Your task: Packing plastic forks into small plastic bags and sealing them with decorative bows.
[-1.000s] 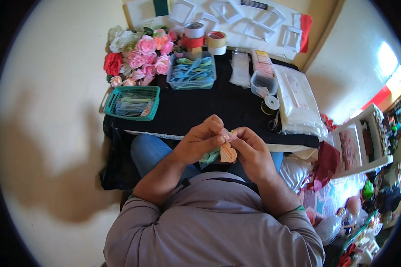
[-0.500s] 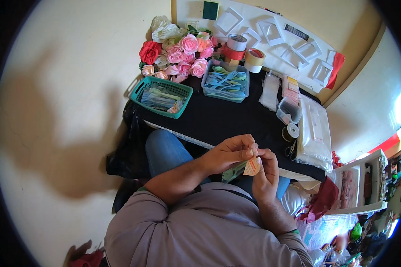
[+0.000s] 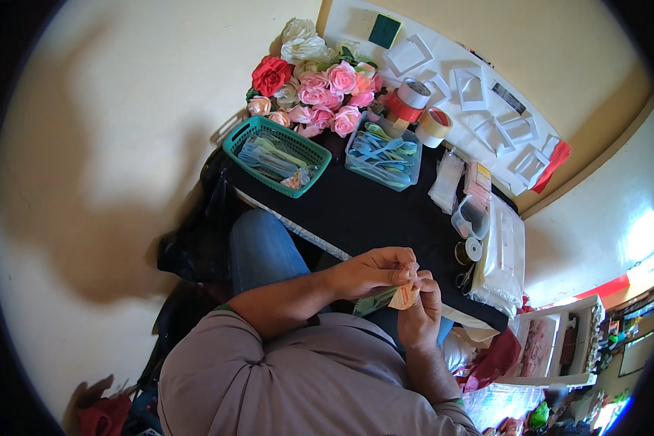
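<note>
Both hands meet in front of my chest, over the table's near edge. Between them hangs a small clear plastic packet (image 3: 373,303) with something green inside and an orange-and-cream paper tag (image 3: 402,297) at its top. My left hand (image 3: 380,272) is closed, thumb and fingers pinched at the packet's upper end. Curled around the tag's other side, my right hand (image 3: 423,314) grips the same end. The fingertips nearly touch, and they hide exactly what they pinch.
On the black-covered table (image 3: 327,196) stand a green basket (image 3: 234,149) of packed cutlery and a clear tub (image 3: 385,174) of blue and green forks and spoons. Tape rolls (image 3: 434,128), artificial roses (image 3: 327,94), a spool (image 3: 469,251), scissors (image 3: 464,279) and plastic bags (image 3: 503,251) sit around them.
My view has tilted, so the table and its things sit turned and shifted in the picture. Both hands keep hold of the packet, with only slight finger movement.
</note>
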A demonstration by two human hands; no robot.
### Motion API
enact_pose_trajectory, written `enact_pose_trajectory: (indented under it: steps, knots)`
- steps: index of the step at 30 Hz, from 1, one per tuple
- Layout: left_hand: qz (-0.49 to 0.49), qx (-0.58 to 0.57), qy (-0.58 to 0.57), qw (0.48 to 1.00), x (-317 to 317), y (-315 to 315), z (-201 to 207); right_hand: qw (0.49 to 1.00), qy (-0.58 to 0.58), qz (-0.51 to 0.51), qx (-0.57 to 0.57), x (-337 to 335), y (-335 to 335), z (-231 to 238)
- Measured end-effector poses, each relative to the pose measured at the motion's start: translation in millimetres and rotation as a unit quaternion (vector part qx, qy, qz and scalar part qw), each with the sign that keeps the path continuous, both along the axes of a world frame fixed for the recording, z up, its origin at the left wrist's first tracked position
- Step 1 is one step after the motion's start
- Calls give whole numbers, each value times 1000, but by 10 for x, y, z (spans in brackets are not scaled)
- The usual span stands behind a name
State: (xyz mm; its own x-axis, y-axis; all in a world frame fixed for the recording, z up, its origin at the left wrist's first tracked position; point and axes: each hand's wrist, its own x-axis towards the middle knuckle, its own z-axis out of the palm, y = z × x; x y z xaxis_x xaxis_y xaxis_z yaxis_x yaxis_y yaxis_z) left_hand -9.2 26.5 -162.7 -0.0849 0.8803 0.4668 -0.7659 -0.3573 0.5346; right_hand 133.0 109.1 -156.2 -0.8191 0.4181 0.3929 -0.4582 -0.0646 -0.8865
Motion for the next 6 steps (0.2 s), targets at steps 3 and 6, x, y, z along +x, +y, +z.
enact_pose_trajectory:
  steps: [3, 6]
  knots:
    - [26, -6, 26, 999, -35, -7, -70, 1000, 6, 3, -6, -54, -37, -6]
    - [37, -6, 39, 999, -78, -15, -116, 999, 17, 23, -37, -110, -35, -49]
